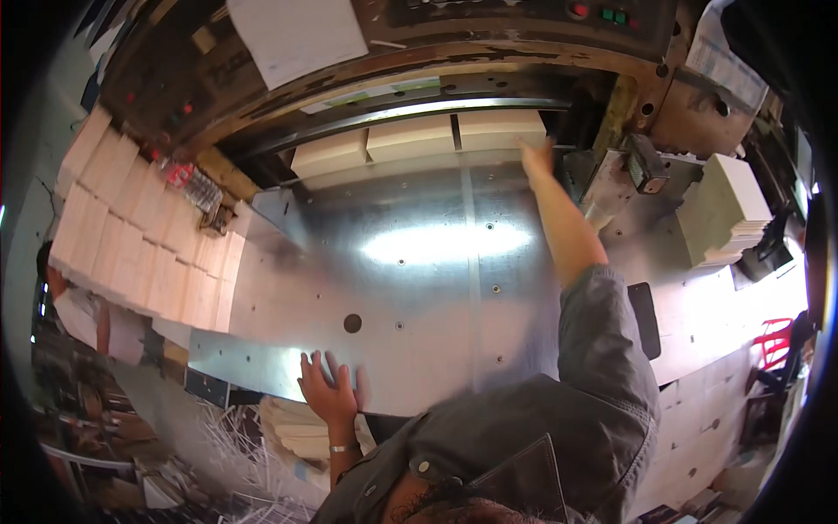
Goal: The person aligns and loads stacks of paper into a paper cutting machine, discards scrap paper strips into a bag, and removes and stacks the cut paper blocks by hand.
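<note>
My left hand is at the near edge of the metal table, fingers spread and holding nothing. My right arm reaches far forward, and my right hand is at the right end of the back row, against the right paper stack. Its fingers look stretched out, though they are small and slightly blurred. Beside that stack stand a middle stack and a left stack, all cream, with narrow gaps between them. They sit at the back of the table, beneath a shiny metal bar of the cutting machine.
Many pale stacks fill the left side table, with a plastic bottle lying by them. A tall cream stack stands at the right. A white sheet lies on the machine's top. Paper strips litter the floor; another person is at far left.
</note>
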`<state>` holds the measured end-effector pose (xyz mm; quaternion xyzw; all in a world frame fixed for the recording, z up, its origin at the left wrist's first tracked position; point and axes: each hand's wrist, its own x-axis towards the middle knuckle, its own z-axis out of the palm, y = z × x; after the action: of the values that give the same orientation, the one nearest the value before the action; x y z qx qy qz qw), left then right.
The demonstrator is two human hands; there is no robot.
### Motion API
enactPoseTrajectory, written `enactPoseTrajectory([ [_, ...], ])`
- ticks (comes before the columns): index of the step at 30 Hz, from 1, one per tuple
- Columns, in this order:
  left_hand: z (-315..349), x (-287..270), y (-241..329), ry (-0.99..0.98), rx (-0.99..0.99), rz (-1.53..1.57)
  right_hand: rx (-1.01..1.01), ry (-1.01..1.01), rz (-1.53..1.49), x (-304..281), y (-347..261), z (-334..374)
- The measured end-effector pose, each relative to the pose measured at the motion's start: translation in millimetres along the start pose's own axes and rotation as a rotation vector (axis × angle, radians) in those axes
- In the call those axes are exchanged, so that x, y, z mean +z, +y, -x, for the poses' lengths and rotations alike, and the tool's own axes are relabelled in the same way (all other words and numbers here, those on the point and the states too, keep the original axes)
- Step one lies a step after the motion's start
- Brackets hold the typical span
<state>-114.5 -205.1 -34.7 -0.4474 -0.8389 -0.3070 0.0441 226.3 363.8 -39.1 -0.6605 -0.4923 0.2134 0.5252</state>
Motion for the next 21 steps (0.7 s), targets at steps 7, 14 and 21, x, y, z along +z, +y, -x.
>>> enactPoseTrajectory([
  [7, 11, -8, -8, 0.019, -0.030, -0.016, 0.188, -0.196, 0.073, -9, -29, -41],
  [14, 6, -5, -5, 0.006, -0.062, -0.016, 0.357, -0.270, -0.374, 11, -9, -84],
  [21, 13, -11, -9, 0.063, -0.044, -0.031, 0.462, -0.157, -0.364, 55, -15, -70],
])
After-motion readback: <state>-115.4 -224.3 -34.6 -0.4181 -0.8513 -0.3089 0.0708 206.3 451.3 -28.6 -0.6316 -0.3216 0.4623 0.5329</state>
